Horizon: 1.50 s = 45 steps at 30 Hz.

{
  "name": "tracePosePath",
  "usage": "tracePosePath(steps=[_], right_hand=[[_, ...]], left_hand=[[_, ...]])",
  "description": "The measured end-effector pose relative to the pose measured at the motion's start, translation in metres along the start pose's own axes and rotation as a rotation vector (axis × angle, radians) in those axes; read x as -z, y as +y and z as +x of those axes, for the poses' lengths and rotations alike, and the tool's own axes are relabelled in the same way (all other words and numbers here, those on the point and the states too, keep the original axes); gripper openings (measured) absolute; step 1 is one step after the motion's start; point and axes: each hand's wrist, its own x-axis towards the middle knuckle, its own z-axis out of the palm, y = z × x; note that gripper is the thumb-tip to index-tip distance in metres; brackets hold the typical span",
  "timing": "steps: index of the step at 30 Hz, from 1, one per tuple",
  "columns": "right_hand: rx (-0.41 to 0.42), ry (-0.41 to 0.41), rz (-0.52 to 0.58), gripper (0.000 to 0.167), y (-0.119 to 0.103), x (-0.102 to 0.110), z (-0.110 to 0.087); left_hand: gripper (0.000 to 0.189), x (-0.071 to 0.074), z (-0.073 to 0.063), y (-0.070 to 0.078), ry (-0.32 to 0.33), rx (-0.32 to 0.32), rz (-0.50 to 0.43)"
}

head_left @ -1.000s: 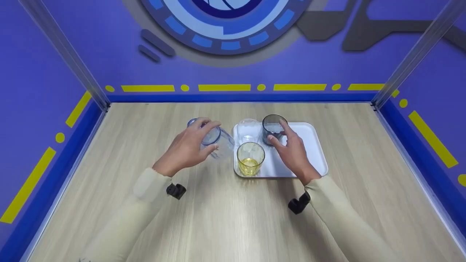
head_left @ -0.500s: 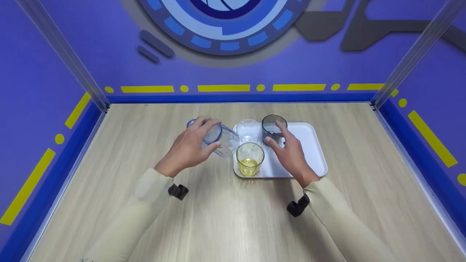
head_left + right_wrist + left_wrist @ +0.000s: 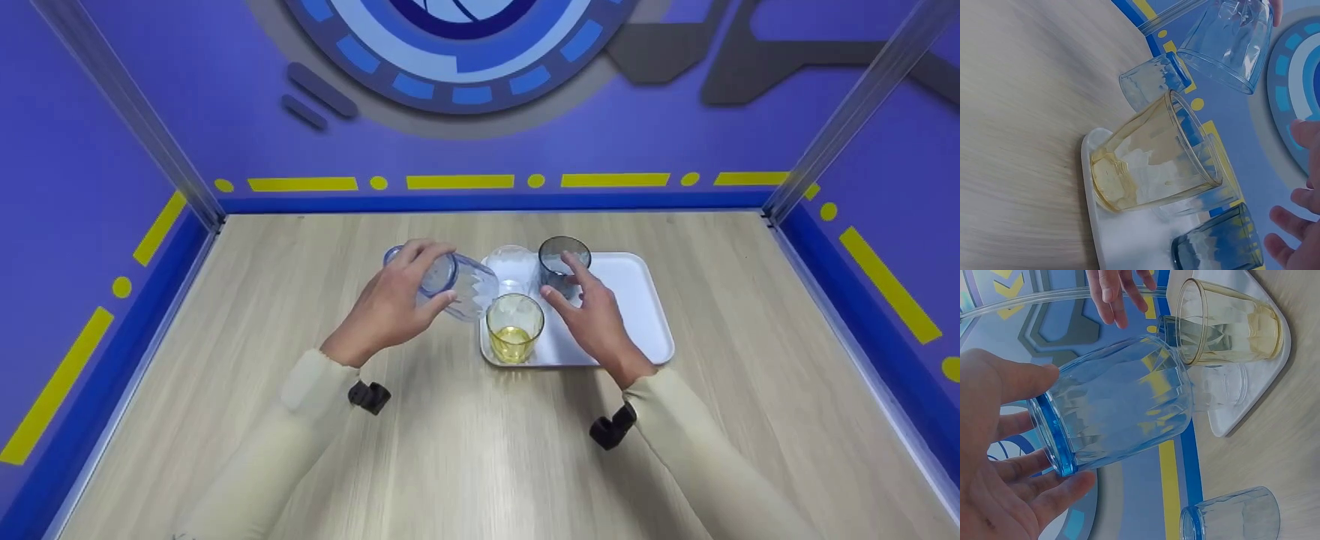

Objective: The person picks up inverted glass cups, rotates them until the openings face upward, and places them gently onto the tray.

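My left hand [image 3: 390,296] grips a blue-tinted glass tumbler [image 3: 1117,405] near its thick base. It hangs tilted, base up, its rim pointing down and right toward the tray's left side. My right hand [image 3: 600,315] has its fingers spread over the tray; the right wrist view has them apart from the grey tumbler [image 3: 1219,242]. A yellow-tinted tumbler [image 3: 515,330] stands upright at the front left of the white tray [image 3: 646,307]. Behind it is a clear tumbler [image 3: 512,270], with the upright grey one to its right.
Another blue tumbler [image 3: 1235,520] stands base up on the wooden table [image 3: 465,450], left of the tray and partly hidden by my left hand in the head view. Purple panels [image 3: 480,157] enclose the table at the back and sides.
The blue tumbler in my left hand has swung a little to the right, its rim coming closer to the tray. My right hand has shifted slightly left.
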Motion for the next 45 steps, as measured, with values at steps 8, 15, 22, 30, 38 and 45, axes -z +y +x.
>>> tracePosePath(steps=[8, 15, 22, 30, 38, 45], right_hand=[[0.025, -0.029, -0.002, 0.069, -0.002, -0.001, 0.0], [0.057, -0.028, 0.0, 0.069, -0.003, -0.003, -0.001], [0.061, -0.063, 0.017, 0.071, -0.004, -0.005, -0.002], [0.113, -0.098, 0.051, 0.071, -0.006, -0.008, -0.004], [0.12, -0.139, 0.118, 0.071, -0.007, -0.009, -0.006], [0.131, -0.158, 0.186, 0.068, -0.008, -0.009, -0.007]], left_hand=[[0.053, -0.002, -0.001, 0.0, 0.006, 0.033, -0.024], [0.053, -0.003, -0.003, -0.002, 0.037, 0.042, -0.062], [0.053, -0.007, -0.003, -0.004, 0.063, 0.034, -0.129], [0.051, -0.01, -0.003, -0.005, 0.084, 0.034, -0.197], [0.051, -0.014, -0.003, -0.002, 0.084, 0.045, -0.246], [0.051, -0.018, -0.003, 0.003, 0.097, 0.027, -0.3]])
